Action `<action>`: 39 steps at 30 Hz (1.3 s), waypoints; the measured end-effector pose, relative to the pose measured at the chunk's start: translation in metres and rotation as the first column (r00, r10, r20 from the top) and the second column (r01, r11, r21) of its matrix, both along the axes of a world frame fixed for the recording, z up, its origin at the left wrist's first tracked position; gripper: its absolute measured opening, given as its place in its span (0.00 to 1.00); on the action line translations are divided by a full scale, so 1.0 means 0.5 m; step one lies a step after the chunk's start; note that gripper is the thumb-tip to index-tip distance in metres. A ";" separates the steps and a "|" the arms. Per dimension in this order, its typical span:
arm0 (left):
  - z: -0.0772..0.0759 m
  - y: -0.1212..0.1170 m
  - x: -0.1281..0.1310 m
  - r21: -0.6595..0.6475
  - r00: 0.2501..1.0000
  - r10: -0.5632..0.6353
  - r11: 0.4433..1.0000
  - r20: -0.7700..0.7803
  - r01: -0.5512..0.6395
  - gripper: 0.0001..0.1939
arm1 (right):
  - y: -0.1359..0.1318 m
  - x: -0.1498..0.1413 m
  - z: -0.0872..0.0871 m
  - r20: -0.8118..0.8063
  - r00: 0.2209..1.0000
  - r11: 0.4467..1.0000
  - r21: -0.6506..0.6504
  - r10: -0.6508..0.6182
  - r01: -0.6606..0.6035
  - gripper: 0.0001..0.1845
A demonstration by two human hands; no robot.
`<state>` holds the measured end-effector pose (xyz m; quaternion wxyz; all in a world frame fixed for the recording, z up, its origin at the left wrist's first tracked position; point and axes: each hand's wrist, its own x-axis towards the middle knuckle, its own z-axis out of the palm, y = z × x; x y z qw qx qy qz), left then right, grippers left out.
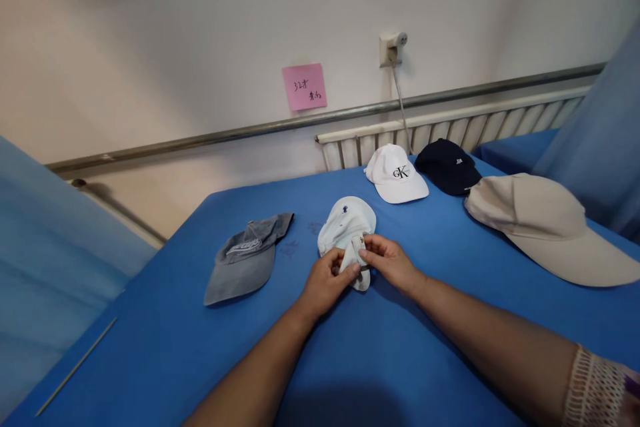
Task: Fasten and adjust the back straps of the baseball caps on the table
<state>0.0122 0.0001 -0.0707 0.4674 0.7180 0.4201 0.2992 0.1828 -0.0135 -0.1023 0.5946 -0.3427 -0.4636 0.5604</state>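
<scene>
A pale, nearly white baseball cap (345,223) with a small dark emblem lies in the middle of the blue-covered table (210,367), its back strap end toward me. My left hand (327,283) pinches the near edge by the strap, thumb on top. From the other side my right hand (393,263) grips the strap near its small metal buckle between thumb and fingers. Parts of the strap are hidden by my fingers. To the left sits a faded grey-blue cap (245,257) with white lettering, apart from both hands.
A white cap (393,177) with black letters, a black cap (445,163) and a large beige cap (530,213) stand at the right. A thin stick (77,365) lies at the left edge. Behind are a radiator (480,127), a metal rail (240,131) and blue curtains (45,253).
</scene>
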 end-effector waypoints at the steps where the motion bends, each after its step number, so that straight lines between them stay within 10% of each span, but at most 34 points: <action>1: -0.001 0.001 0.002 0.010 1.000 -0.002 1.000 -0.020 0.003 0.18 | -0.001 0.000 0.000 -0.003 1.000 1.000 -0.009 0.008 -0.008 0.16; 19: -0.021 0.006 0.015 0.100 0.998 -0.019 0.995 -0.052 0.024 0.18 | -0.048 -0.019 0.032 -0.151 0.977 0.964 -0.242 -0.152 0.112 0.13; 30: -0.027 0.015 0.012 0.106 0.990 -0.011 0.994 -0.137 0.026 0.17 | -0.055 0.003 0.033 -0.242 0.969 0.942 -0.334 -0.047 -0.037 0.14; 39: -0.016 0.016 0.013 0.080 0.982 -0.003 0.997 -0.189 0.019 0.17 | -0.034 0.010 0.027 0.055 0.986 0.935 -0.315 -0.156 0.165 0.17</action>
